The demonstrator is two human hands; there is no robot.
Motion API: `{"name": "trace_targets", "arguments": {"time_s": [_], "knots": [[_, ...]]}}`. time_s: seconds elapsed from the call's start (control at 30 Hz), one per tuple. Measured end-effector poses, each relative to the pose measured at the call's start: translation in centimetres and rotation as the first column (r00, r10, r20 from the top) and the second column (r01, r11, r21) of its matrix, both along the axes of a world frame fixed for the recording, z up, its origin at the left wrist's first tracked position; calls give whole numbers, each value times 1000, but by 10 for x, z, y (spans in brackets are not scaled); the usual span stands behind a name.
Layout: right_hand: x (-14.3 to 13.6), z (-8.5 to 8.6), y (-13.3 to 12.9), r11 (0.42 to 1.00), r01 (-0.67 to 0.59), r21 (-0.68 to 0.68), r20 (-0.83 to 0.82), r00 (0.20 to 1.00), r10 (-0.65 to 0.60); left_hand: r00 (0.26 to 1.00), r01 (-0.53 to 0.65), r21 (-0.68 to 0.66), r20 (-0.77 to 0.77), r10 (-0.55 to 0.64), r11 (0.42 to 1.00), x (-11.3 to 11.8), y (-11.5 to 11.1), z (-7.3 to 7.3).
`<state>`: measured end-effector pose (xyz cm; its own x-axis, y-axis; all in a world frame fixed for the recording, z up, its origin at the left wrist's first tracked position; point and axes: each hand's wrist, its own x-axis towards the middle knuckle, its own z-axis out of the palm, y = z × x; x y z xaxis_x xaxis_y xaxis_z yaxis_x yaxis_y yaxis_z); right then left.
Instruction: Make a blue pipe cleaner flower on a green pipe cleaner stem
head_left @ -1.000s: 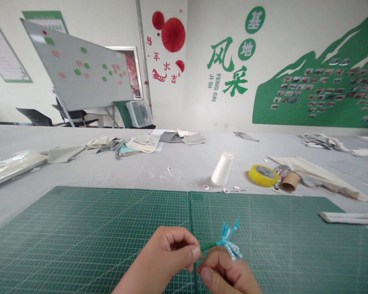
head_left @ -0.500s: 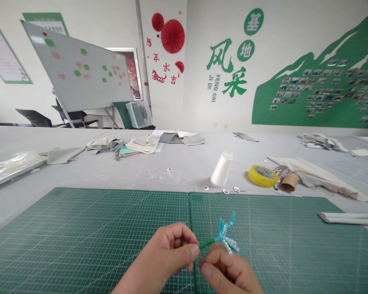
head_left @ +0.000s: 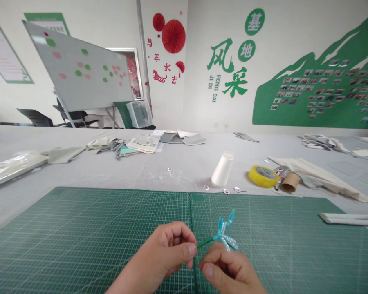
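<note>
A slender green stem [head_left: 205,242] is pinched at its near end by the left hand [head_left: 171,253], its fingers closed between thumb and forefinger; at the stem's other end a bright-blue, white-dotted bunch of looped strips [head_left: 225,236] is carried, spread just above the right hand [head_left: 230,269]. The right hand's fingers are curled, thumb near forefinger, below the stem – whether they are fully closed, or anything is gripped there, cannot be told.

Both hands are held over two green gridded cutting mats, the left mat [head_left: 95,228] and the right mat [head_left: 282,241], laid side by side on a grey-covered counter [head_left: 110,169]; beyond them a white tapered cone [head_left: 222,169] is stood upright, with small pinkish rings [head_left: 226,191] scattered near its base; farther right, a yellow roll of tape [head_left: 263,176] is seen beside a brown cardboard tube [head_left: 290,182] – cream and grey cloth [head_left: 325,177] is spread next to them.
</note>
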<state>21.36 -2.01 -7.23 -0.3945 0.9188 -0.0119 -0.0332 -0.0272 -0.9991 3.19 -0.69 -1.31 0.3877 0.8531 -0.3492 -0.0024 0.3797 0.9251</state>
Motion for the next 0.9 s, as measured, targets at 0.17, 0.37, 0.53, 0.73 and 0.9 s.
{"name": "trace_targets", "arguments": {"time_s": [0.17, 0.37, 0.53, 0.73, 0.9], "knots": [[3, -6, 5, 991, -71, -110, -26, 997, 69, 1000, -2, -3, 26, 2, 1000, -3, -5, 3], [4, -19, 13, 994, -109, -27, -8, 994, 109, 980, 197, 32, -28, -196, 980, -14, -3, 0], [6, -16, 12, 983, -174, -63, -35, 984, 172, 905, 348, 3, -261, -335, 938, -24, -8, 1], [5, -10, 6, 936, -246, -252, -46, 969, 243, 787, 313, 37, -570, -237, 949, -33, -22, -9], [-1, -11, 0, 907, -244, -343, -102, 970, 222, 638, 376, -33, -716, -285, 926, -22, -20, 16]]}}
